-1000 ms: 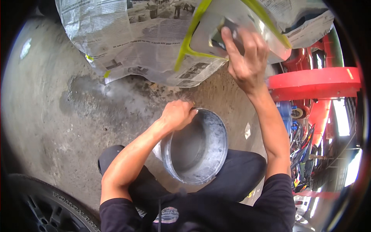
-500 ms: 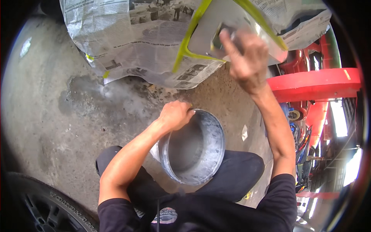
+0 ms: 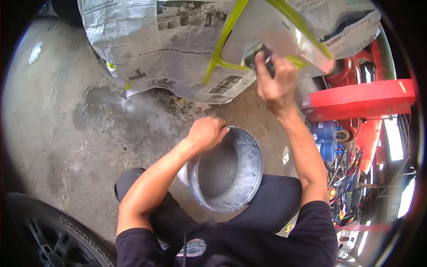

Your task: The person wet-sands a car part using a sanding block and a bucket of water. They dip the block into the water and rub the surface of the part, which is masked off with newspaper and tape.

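My left hand (image 3: 207, 133) is closed over the far-left rim of a grey, stained bucket (image 3: 250, 162) between my knees, which has murky grey liquid inside. In my right hand (image 3: 277, 85) is a dark sanding block (image 3: 252, 55), partly blurred and partly covered by my fingers. The block is against the lower part of a pale grey car panel (image 3: 249, 24). Yellow-green masking tape (image 3: 212, 64) borders that panel, and newspaper sheets (image 3: 129, 35) cover the surfaces on both sides.
At the lower left stands a car wheel (image 3: 58, 236). A red bumper-like part (image 3: 360, 99) juts in from the right, with blue water jugs (image 3: 324, 131) below it. The concrete floor (image 3: 53, 133) has a dark wet patch (image 3: 111, 111); a pale scrap (image 3: 285, 155) lies right of the bucket.
My right hand has moved down and slightly left with the sanding block, from higher on the panel to near its lower taped edge. My left hand keeps its grip on the bucket.
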Motion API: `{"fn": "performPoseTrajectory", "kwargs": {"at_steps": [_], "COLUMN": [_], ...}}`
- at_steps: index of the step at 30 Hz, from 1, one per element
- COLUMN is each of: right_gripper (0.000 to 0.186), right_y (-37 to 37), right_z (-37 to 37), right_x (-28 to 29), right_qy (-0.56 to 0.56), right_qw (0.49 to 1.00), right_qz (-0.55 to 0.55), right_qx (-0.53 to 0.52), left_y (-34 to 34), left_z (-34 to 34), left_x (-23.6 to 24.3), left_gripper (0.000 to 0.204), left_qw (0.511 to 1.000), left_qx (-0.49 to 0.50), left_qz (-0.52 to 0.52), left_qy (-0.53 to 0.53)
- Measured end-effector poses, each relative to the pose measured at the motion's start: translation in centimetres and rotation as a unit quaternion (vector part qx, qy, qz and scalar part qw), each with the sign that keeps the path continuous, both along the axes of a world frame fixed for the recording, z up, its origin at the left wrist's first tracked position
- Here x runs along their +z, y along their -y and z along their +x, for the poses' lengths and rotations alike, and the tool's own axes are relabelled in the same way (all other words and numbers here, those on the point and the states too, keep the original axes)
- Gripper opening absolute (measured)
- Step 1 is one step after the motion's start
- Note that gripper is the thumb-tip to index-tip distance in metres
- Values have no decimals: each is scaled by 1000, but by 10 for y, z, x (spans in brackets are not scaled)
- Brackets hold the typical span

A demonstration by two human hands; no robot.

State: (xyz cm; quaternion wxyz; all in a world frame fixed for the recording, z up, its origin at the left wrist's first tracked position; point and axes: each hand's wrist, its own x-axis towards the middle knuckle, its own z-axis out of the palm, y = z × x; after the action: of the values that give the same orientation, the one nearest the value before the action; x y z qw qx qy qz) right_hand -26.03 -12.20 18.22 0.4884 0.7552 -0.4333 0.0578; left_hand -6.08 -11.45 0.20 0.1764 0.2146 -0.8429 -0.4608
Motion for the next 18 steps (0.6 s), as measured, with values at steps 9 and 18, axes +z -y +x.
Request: {"fn": "performPoseTrajectory", "kwargs": {"at_steps": [9, 18], "right_gripper": [63, 62], "right_y": [12, 20], "right_z": [23, 32], "right_x": [7, 11], "right_qy": [31, 48], "right_qw": [999, 997], "right_qz": [-42, -63], "right_qx": [-5, 0], "left_y": [-3, -1], "left_z": [-1, 1], "left_x": [-5, -3], "left_gripper": [36, 37], "left_qw": [999, 1000], "left_qx": [8, -2], "left_qz": [-31, -10], "left_qy": [-10, 10]}}
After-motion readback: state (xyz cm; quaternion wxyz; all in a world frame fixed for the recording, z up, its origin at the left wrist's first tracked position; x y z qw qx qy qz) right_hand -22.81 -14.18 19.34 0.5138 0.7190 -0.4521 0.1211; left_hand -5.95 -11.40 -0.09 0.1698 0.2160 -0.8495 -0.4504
